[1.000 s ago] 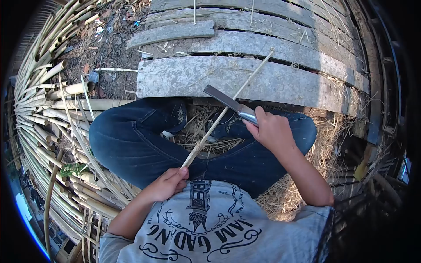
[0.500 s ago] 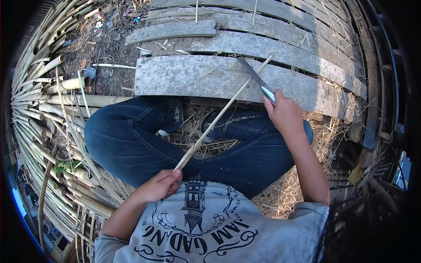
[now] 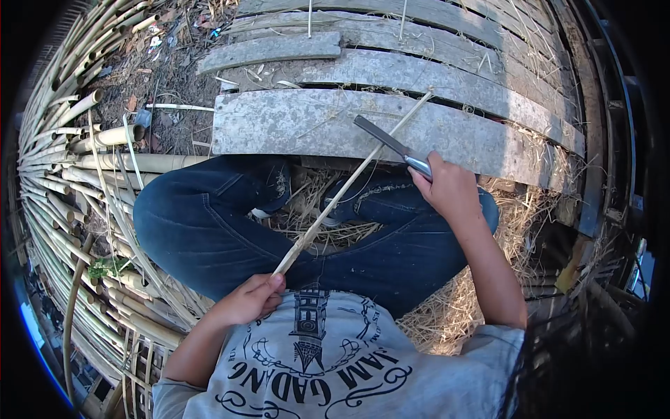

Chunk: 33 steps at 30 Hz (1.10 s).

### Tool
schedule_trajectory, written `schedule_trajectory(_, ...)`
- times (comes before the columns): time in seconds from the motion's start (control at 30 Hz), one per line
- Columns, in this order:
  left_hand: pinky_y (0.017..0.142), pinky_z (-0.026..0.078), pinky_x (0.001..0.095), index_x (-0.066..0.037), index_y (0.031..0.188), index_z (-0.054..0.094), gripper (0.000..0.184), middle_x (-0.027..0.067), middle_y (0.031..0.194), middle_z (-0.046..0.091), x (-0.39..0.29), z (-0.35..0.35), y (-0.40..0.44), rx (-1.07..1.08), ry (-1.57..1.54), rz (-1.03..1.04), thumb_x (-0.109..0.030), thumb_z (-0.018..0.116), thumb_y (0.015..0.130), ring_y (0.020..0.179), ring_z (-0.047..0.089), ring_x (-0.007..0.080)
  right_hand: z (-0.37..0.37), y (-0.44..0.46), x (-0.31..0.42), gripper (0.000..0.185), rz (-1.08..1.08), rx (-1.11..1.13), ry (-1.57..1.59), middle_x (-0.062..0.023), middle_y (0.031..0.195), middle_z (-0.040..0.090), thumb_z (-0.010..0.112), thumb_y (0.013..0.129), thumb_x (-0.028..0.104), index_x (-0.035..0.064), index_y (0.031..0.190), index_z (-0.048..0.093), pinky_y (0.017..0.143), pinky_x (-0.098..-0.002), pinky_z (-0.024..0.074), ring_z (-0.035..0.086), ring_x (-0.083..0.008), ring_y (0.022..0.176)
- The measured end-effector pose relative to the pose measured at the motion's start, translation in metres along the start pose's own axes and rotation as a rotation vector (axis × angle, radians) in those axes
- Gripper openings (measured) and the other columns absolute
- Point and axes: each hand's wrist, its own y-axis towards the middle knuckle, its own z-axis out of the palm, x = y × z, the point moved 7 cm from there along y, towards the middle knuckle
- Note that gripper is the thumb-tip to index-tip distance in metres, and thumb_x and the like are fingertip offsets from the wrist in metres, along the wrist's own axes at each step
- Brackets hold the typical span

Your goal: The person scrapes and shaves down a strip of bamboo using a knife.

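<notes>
My left hand (image 3: 252,299), near the shirt hem, is closed round the lower end of a long pale bamboo strip (image 3: 333,203). The strip slants up and right over my crossed legs, and its far end lies on the nearest plank (image 3: 293,122). My right hand (image 3: 450,187) grips the metallic handle of a knife (image 3: 383,136) with a dark, broad blade. Pointing up and left, the blade crosses the strip near the plank's front edge. Whether its edge touches the strip is hard to tell.
Many cut bamboo poles (image 3: 108,136) fan out at the left. Weathered planks (image 3: 426,66) with loose fibres span the top. A short curved board (image 3: 272,52) lies on them. Shavings (image 3: 447,307) cover the ground between and right of my legs.
Over the last second the knife has moved up and right along the strip, then back down and left partway. My left hand keeps its hold, having shifted slightly left and down.
</notes>
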Motion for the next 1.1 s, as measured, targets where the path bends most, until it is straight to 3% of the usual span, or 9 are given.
schedule_trajectory(0.2, 0.048, 0.033, 0.0304, -0.005, 0.081, 0.047, 0.041, -0.0015, 0.058, 0.038, -0.032, 0.001, -0.015, -0.32, 0.521, 0.268, -0.035, 0.038, 0.107, 0.051, 0.036, 0.0118, -0.013, 0.014, -0.043, 0.042, 0.24, -0.063, 0.038, -0.0226, 0.068, 0.066, 0.061, 0.092, 0.043, 0.0009, 0.088, 0.06, 0.06, -0.0505, 0.0538, 0.068, -0.0427, 0.068)
schedule_trajectory(0.27, 0.058, 0.045, 0.0449, 0.002, 0.089, 0.05, 0.031, 0.0172, 0.063, 0.055, -0.041, 0.006, -0.021, -0.395, 0.693, 0.27, -0.026, 0.047, 0.104, 0.056, 0.055, 0.036, -0.008, 0.003, -0.029, 0.039, 0.233, -0.006, 0.092, -0.0237, 0.073, 0.067, 0.062, 0.093, 0.039, 0.0008, 0.093, 0.056, 0.06, -0.051, 0.0532, 0.067, -0.0434, 0.066)
schedule_trajectory(0.33, 0.059, 0.046, 0.0469, 0.001, 0.089, 0.051, 0.029, 0.0217, 0.066, 0.057, -0.048, 0.013, -0.022, -0.437, 0.731, 0.224, -0.025, 0.049, 0.102, 0.06, 0.058, 0.0408, -0.003, -0.008, -0.021, 0.036, 0.186, -0.082, 0.41, -0.0247, 0.075, 0.065, 0.062, 0.093, 0.033, -0.0003, 0.1, 0.049, 0.06, -0.0518, 0.0523, 0.064, -0.0447, 0.06)
schedule_trajectory(0.37, 0.06, 0.047, 0.0489, 0.001, 0.089, 0.051, 0.027, 0.0261, 0.068, 0.059, -0.048, 0.013, -0.023, -0.48, 0.776, 0.175, -0.023, 0.052, 0.1, 0.065, 0.06, 0.0456, 0.001, -0.007, -0.018, 0.034, 0.101, -0.124, 0.522, -0.0161, 0.071, 0.061, 0.063, 0.094, 0.028, 0.0013, 0.103, 0.044, 0.053, -0.0434, 0.052, 0.062, -0.0332, 0.053)
schedule_trajectory(0.4, 0.06, 0.047, 0.0489, 0.001, 0.089, 0.051, 0.027, 0.0261, 0.068, 0.059, -0.047, 0.015, -0.024, -0.471, 0.778, 0.165, -0.023, 0.052, 0.1, 0.065, 0.06, 0.0456, 0.001, -0.007, -0.023, 0.034, 0.112, -0.116, 0.524, -0.0161, 0.071, 0.061, 0.063, 0.094, 0.028, 0.0013, 0.103, 0.044, 0.053, -0.0434, 0.052, 0.062, -0.0332, 0.053)
schedule_trajectory(0.47, 0.061, 0.047, 0.0532, 0.001, 0.09, 0.051, 0.026, 0.0269, 0.068, 0.061, -0.052, 0.011, -0.029, -0.578, 0.887, 0.157, -0.022, 0.055, 0.098, 0.07, 0.062, 0.0484, 0.028, -0.014, -0.032, 0.031, 0.479, 0.402, 1.143, -0.0067, 0.069, 0.056, 0.062, 0.096, 0.028, 0.0032, 0.103, 0.046, 0.046, -0.0311, 0.0483, 0.059, -0.0165, 0.053)
schedule_trajectory(0.5, 0.061, 0.047, 0.0532, 0.001, 0.09, 0.051, 0.026, 0.0269, 0.068, 0.061, -0.053, 0.01, -0.031, -0.579, 0.897, 0.156, -0.022, 0.055, 0.098, 0.07, 0.062, 0.0484, 0.026, -0.012, -0.032, 0.028, 0.486, 0.379, 1.2, -0.0015, 0.07, 0.054, 0.059, 0.098, 0.03, 0.0036, 0.103, 0.051, 0.043, -0.0227, 0.0433, 0.055, -0.0061, 0.055)
schedule_trajectory(0.73, 0.055, 0.042, 0.0496, 0.003, 0.087, 0.048, 0.022, 0.0269, 0.064, 0.055, -0.055, 0.006, -0.035, -0.661, 0.991, 0.202, -0.015, 0.054, 0.098, 0.067, 0.057, 0.049, 0.022, 0.01, -0.052, 0.032, 0.503, 0.117, 1.041, -0.0022, 0.069, 0.056, 0.053, 0.101, 0.032, 0.0005, 0.103, 0.057, 0.042, -0.0243, 0.044, 0.054, -0.0087, 0.05)
schedule_trajectory(1.1, 0.064, 0.044, 0.0534, 0.002, 0.09, 0.054, 0.022, 0.0282, 0.071, 0.059, -0.062, -0.001, -0.025, -0.592, 0.868, 0.113, -0.018, 0.055, 0.098, 0.073, 0.059, 0.0502, 0.037, -0.009, -0.026, 0.028, 0.628, 0.168, 1.243, -0.0028, 0.062, 0.052, 0.052, 0.102, 0.031, 0.0029, 0.105, 0.049, 0.037, -0.0262, 0.042, 0.052, -0.0096, 0.044)
